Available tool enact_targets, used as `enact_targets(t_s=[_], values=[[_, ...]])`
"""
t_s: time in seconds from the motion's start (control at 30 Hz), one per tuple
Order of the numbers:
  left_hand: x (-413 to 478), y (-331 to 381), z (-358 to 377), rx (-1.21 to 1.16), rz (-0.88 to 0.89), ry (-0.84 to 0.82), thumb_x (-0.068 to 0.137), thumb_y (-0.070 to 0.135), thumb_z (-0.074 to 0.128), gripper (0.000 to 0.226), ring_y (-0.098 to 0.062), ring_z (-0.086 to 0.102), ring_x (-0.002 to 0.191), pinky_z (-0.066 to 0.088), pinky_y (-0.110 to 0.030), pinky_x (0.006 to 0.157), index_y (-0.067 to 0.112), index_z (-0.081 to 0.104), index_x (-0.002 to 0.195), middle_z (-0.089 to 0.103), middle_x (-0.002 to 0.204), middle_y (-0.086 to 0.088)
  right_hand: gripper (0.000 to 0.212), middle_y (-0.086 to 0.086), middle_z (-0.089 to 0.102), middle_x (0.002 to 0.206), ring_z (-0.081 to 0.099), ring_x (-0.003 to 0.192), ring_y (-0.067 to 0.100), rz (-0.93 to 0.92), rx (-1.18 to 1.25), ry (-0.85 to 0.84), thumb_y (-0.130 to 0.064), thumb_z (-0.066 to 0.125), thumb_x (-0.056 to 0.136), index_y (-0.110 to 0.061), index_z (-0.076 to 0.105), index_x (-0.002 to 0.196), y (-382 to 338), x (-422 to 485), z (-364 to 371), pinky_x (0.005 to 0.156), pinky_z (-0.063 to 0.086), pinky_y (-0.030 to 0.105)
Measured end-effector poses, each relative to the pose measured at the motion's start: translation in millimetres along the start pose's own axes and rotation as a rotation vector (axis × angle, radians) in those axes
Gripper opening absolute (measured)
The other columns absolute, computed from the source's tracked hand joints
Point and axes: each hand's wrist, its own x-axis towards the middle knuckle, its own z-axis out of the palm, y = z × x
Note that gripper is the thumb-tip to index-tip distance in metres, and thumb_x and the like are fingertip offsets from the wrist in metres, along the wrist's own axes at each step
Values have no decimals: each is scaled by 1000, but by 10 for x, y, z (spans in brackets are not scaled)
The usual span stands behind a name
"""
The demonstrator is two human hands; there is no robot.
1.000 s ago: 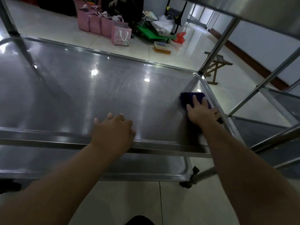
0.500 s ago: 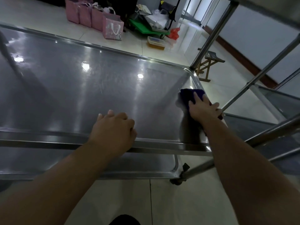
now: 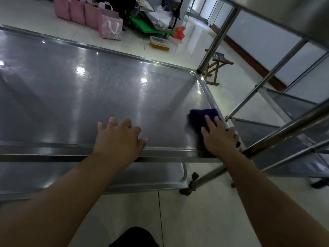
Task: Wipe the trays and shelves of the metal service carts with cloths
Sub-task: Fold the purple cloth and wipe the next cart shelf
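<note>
Purple cloth [image 3: 203,118] lies flat on the steel tray [image 3: 89,97], in its near-right corner, with its right edge against the tray's raised right rim. My right hand [image 3: 219,138] lies on top of it, fingers straight and slightly spread, pressing down, not curled round it. The cloth sticks out past the fingertips on the far side. The thumb is hidden behind the hand, so I can't tell whether it hooks the cloth edge.

Left hand [image 3: 117,138] is to the left, well apart from the cloth. Palm heel is on the near rim, fingers loosely spread on the tray surface, thumb along the rim, holding nothing.

Under the tray is 1 lower shelf [image 3: 151,175], with a caster [image 3: 187,190] at its near-right corner. An upright post [image 3: 217,38] rises from the tray's far-right corner.

Second cart [image 3: 293,107] stands just beside, on the right, its rails crossing the view.

On the floor beyond the far rim: 4 pink bags [image 3: 109,24] in a row, a green trolley [image 3: 142,24] right of them, a yellow container [image 3: 159,42], a red bag [image 3: 179,32]. A wooden stool [image 3: 217,68] stands behind the post.
</note>
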Motion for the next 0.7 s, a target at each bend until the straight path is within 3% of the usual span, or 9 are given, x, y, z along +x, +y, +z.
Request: enact_targets(t_s=[0.13, 0.23, 0.33, 0.4, 0.5, 0.63, 0.7], values=[[-14, -35, 5, -18, 18, -9, 86, 56, 19, 57, -41, 47, 118, 38, -58, 96, 24, 63, 104, 59, 118, -2, 50, -6, 13, 158, 19, 138, 31, -231, -9, 68, -47, 26, 99, -43, 13, 146, 4, -484, 4, 110, 16, 49], [-23, -67, 0, -56, 57, -50, 87, 54, 17, 59, -41, 39, 128, 29, -58, 104, 25, 61, 115, 53, 128, -4, 47, -2, 10, 159, 12, 143, 27, -80, -135, 59, -34, 27, 101, -30, 21, 147, 112, -517, -50, 110, 22, 52], [-51, -103, -21, -77, 101, -68, 88, 53, 16, 60, -41, 36, 129, 24, -59, 106, 23, 59, 118, 51, 132, -5, 50, 0, 12, 158, 17, 138, 40, 232, 18, 69, -40, 25, 101, -31, 14, 149, -136, -569, -39, 109, 21, 54], [-57, -124, -59, -82, 116, -100, 90, 53, 21, 56, -42, 36, 129, 25, -60, 106, 22, 60, 116, 52, 128, -5, 54, 0, 15, 158, 18, 136, 43, 250, 59, 99, -47, 25, 98, -33, 12, 149, -385, -673, 21, 108, 18, 56], [-46, -204, -130, -134, 168, -137, 91, 52, 35, 44, -37, 43, 124, 31, -57, 105, 21, 63, 106, 55, 117, -4, 59, -4, 20, 156, 20, 129, 36, 91, 166, 184, -59, 28, 93, -37, 18, 147, -689, -916, 139, 104, 22, 49], [-123, -474, -245, -266, 242, -72, 87, 42, 53, 28, -22, 56, 94, 47, -34, 81, 17, 67, 88, 58, 96, 0, 72, -9, 20, 156, 17, 131, 34, -7, 172, 191, -72, 34, 84, -40, 19, 146, -890, -1109, 203, 106, 22, 49], [-232, -682, -301, -218, 245, -58, 87, 44, 52, 27, -17, 55, 83, 48, -33, 72, 21, 66, 87, 57, 93, 3, 71, -10, 23, 155, 18, 131, 33, -2, 177, 190, -69, 39, 84, -40, 21, 146, -917, -1147, 169, 106, 22, 48]])
